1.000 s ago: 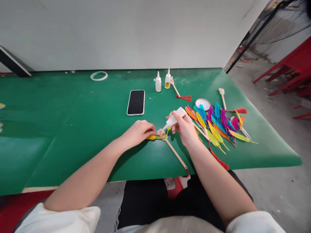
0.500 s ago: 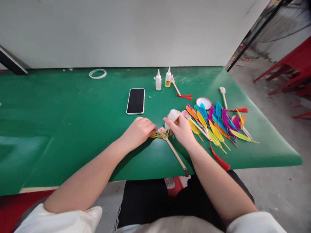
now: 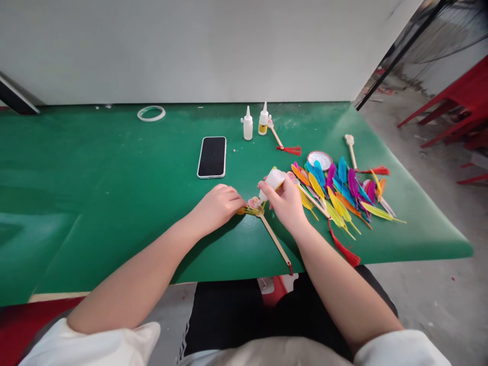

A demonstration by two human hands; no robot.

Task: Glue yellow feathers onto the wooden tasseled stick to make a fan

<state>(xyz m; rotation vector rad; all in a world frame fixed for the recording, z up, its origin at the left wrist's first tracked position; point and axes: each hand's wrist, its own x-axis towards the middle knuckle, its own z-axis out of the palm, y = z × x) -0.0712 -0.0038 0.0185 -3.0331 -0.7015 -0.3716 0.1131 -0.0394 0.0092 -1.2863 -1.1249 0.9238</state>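
Left hand: the left hand (image 3: 217, 206) lies flat-curled on the green table (image 3: 95, 193), fingertips pinching down a yellow feather (image 3: 241, 210) against the head of the stick (image 3: 271, 235).
Right hand: the right hand (image 3: 285, 203) has its fingers closed round a small glue bottle (image 3: 271, 181), tilted with the nozzle down toward the stick's head.
Where the work sits: near the front edge of the table, middle, between the two hands.
Feather handling: very light, soft and springy, likely to shift at a breath; best pinned at the quill end, as it is now.
Stick handling: thin, stiff wood, light, with a red tassel at the near end; steady it close to the head.
Bottle handling: soft squeezable plastic, light; grip round the body, gentle pressure.
Glue bottles: three, one in hand and two standing (image 3: 247, 124) at the far side.
Phones: one phone (image 3: 212, 156), face up, left of the bottles.
Loose feathers: a heap of feathers (image 3: 339, 193) to the right, too overlapped to count exactly.
Other tasselled sticks: at least three.
Rings: one white ring (image 3: 151, 113), far left.
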